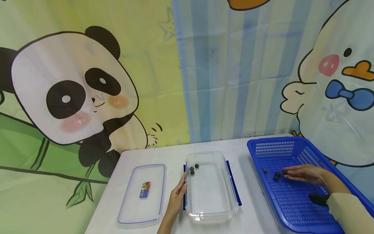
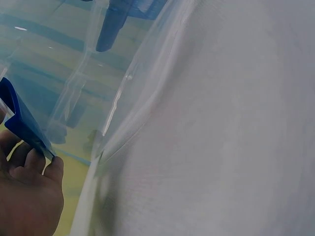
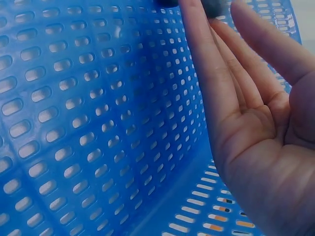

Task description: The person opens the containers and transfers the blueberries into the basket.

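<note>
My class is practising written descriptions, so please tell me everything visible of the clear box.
The box is see-through, rectangular and round-cornered, seemingly plastic. It sits lidless on the white table, long sides running away from the viewer, between the lid and the basket. Blue clips line both long sides, unfastened. Three small dark balls lie inside, towards the far left corner. The person's left grip holds its left side.

Lid [image 1: 152,195] left of the container [image 1: 210,191] on the table [image 1: 244,172], basket [image 1: 295,208] to the right, balls [image 1: 196,166] in both.
</note>
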The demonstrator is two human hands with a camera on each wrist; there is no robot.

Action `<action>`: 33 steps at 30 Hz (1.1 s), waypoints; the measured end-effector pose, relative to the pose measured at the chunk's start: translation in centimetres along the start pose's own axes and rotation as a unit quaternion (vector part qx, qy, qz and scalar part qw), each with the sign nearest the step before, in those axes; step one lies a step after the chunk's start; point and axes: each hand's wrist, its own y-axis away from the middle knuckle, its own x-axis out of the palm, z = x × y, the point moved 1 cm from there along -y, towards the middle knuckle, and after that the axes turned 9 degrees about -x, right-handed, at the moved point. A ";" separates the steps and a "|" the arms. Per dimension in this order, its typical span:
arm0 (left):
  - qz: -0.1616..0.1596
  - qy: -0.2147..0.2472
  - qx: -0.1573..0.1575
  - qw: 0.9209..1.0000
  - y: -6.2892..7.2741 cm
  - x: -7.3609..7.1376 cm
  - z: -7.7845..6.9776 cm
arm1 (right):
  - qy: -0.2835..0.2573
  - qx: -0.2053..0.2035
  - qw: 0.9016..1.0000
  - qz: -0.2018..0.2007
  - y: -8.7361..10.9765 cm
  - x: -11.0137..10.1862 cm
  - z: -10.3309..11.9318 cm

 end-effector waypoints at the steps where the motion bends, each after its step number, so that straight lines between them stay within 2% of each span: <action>1: 0.002 0.002 0.002 1.000 0.0 0.0 0.1 | -0.006 0.000 1.000 0.003 0.1 0.0 0.0; 5: 0.004 0.008 0.003 1.000 0.0 0.0 0.1 | -0.018 -0.008 1.000 0.020 0.0 0.0 0.2; 9: 0.002 0.008 -0.007 1.000 0.2 0.0 -0.1 | 0.002 -0.029 0.999 0.018 -0.5 0.9 0.9; 12: 0.003 0.007 -0.011 1.000 0.2 0.0 -0.1 | 0.037 -0.044 0.998 0.012 -1.6 2.4 1.9; 15: 0.004 0.010 -0.013 1.000 0.1 0.0 -0.2 | 0.083 -0.054 0.995 0.000 -3.4 4.8 3.1; 19: 0.006 0.010 -0.017 1.000 0.1 0.0 -0.2 | 0.144 -0.061 0.988 -0.017 -6.9 9.3 4.7; 24: 0.007 0.010 -0.022 1.000 0.1 0.0 -0.2 | 0.185 -0.054 0.981 -0.025 -12.8 15.7 5.2; 27: 0.006 0.012 -0.031 0.999 0.2 -0.2 -0.5 | 0.188 -0.050 0.981 0.002 -16.7 19.1 4.5; 30: 0.012 0.014 -0.035 0.999 0.4 -0.2 -1.4 | 0.188 -0.044 0.981 0.018 -20.3 21.6 3.2; 33: 0.021 0.011 -0.032 0.999 0.9 -0.1 -2.4 | 0.193 -0.046 0.980 0.001 -23.2 23.1 1.7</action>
